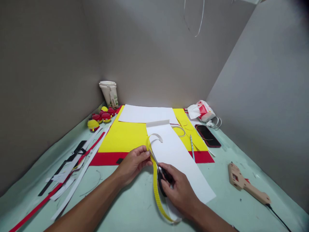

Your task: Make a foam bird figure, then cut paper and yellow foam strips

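Note:
In the head view a long yellow paper strip [155, 190], ridged or notched along its length, curls over a white sheet [178, 161]. My left hand [135, 161] pinches the strip near its upper part, where the end bends over and shows its white side. Black-handled scissors [161, 185] are in my right hand [180, 190], fingers wrapped round the handles. The blades point up and left, against the strip close to my left fingertips. Whether the blades are apart is too small to tell. The strip's lower end hangs down toward my right wrist.
Yellow sheets [123, 138] lie over red ones [103, 159]. Left are cut strips [72, 180], small red-and-yellow balls [96, 118] and a paper cup [108, 93]. Right are a pencil [192, 146], a phone [208, 136], a tissue pack [205, 111] and a corded glue gun [248, 185].

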### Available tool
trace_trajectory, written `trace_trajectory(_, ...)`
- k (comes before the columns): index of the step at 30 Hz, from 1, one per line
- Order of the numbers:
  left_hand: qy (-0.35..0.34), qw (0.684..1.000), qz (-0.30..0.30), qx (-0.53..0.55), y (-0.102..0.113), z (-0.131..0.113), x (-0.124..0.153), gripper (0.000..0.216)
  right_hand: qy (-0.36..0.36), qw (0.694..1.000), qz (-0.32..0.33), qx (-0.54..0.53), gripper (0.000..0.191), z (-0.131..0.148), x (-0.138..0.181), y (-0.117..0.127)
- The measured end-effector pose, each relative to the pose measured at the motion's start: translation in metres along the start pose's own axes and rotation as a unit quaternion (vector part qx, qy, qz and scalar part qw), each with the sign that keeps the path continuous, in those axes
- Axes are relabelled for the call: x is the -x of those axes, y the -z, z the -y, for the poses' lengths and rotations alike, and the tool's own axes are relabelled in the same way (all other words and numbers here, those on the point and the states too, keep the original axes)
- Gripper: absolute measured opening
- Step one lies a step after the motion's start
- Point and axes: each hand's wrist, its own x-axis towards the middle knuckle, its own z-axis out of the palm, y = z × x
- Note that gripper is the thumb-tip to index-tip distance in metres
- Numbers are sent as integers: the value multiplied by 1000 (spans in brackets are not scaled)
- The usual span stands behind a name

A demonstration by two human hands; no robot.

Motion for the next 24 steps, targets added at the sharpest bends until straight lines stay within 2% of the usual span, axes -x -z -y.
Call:
trace_trajectory(17, 2, 1000, 1, 3, 0, 1, 0, 17, 9, 1000, -10, -20, 50, -5, 0, -1)
trace_trajectory(24, -2, 1000, 1, 2, 3, 1, -1, 14, -73, 994, -37, -72, 40, 0, -3, -1)
